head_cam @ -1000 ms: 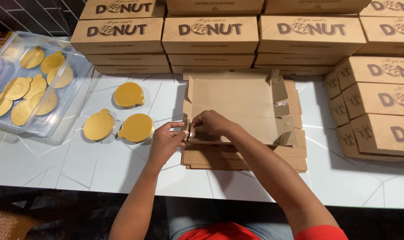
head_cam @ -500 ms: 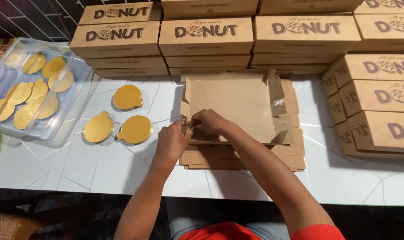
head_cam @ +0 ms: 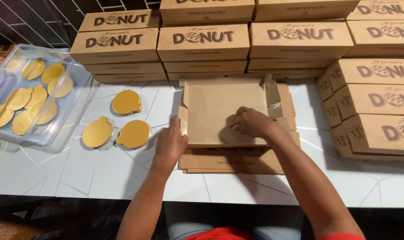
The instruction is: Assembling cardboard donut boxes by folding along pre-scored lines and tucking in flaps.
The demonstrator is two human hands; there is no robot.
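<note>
Left hand (head_cam: pixel 171 142): curled around the left wall of the half-folded cardboard box (head_cam: pixel 224 111), fingers pinching the flap at its near-left corner.
Right hand (head_cam: pixel 250 122): palm down inside the box, fingers bent and pressing the floor near the front edge; gripping nothing.
Box: sits between both hands on a pile of flat box blanks (head_cam: pixel 237 162), on the white counter (head_cam: pixel 122 178).
Doing it well: I'd say hold the floor flat while the side wall is squared up, so the corner tab seats cleanly.
Tub (head_cam: pixel 79 91): clear plastic, well left of the left hand, holding gold discs (head_cam: pixel 37 95).
Loose gold discs (head_cam: pixel 133 133): three, just left of that hand.
Finished boxes (head_cam: pixel 202 42): closed, stacked beyond and right of the right hand; contents hidden.
</note>
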